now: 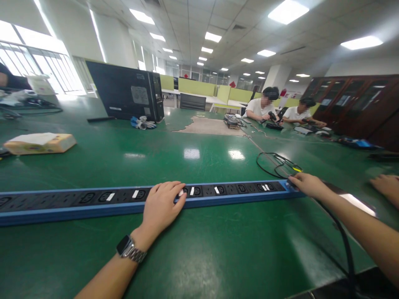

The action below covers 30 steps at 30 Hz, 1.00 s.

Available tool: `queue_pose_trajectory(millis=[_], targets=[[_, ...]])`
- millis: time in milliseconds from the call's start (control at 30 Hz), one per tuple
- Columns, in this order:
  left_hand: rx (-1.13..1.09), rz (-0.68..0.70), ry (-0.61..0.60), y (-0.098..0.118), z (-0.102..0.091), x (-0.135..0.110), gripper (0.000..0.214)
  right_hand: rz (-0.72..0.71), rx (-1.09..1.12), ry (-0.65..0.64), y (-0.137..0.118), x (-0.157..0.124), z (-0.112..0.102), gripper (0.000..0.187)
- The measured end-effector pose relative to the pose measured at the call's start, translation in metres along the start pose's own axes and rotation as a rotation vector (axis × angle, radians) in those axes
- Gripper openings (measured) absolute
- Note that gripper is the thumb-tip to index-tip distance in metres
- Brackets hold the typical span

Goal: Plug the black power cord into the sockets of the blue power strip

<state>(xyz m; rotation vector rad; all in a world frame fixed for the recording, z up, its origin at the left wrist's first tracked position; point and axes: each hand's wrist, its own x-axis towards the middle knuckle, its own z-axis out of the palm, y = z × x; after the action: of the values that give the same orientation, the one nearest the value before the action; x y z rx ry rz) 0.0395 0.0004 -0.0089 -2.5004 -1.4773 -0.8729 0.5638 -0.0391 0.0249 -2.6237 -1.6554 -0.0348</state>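
A long blue power strip (pixel 229 202) with black sockets and several white stickers lies across the green table, its left end beyond the picture. My left hand (pixel 163 203), with a watch on its wrist, lies over the strip's middle, thumb and fingers closed around its sides. At the strip's right end, my right hand (pixel 307 184) grips the end piece; its fingertips are partly hidden. A black cable (pixel 344 236) runs beneath my right forearm toward the table's near edge. More cable (pixel 272 162) lies in loops behind that hand.
Another person's hand (pixel 386 187) rests at the far right. Two people (pixel 258 109) sit across the table (pixel 199 249). A black computer case (pixel 124 91), gloves (pixel 143 123) and a tissue pack (pixel 40 143) stand or lie behind the strip.
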Motion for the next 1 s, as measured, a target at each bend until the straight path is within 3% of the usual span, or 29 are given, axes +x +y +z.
queue_pose_trajectory(millis=[367,600,767,1000], targets=[[-0.004,0.004,-0.009,0.000,0.000,0.000,0.031,-0.130,-0.223,-0.074,-0.020,0.008,-0.008,0.038],[-0.006,0.007,-0.004,-0.001,0.000,0.000,0.031,-0.133,-0.262,-0.224,-0.030,0.011,-0.015,0.034],[-0.004,0.036,0.011,-0.002,0.000,0.000,0.031,0.024,-0.231,-0.066,-0.033,-0.004,0.003,0.049],[-0.009,0.039,0.020,-0.003,-0.001,-0.001,0.030,0.046,-0.183,-0.089,-0.033,-0.008,0.018,0.052]])
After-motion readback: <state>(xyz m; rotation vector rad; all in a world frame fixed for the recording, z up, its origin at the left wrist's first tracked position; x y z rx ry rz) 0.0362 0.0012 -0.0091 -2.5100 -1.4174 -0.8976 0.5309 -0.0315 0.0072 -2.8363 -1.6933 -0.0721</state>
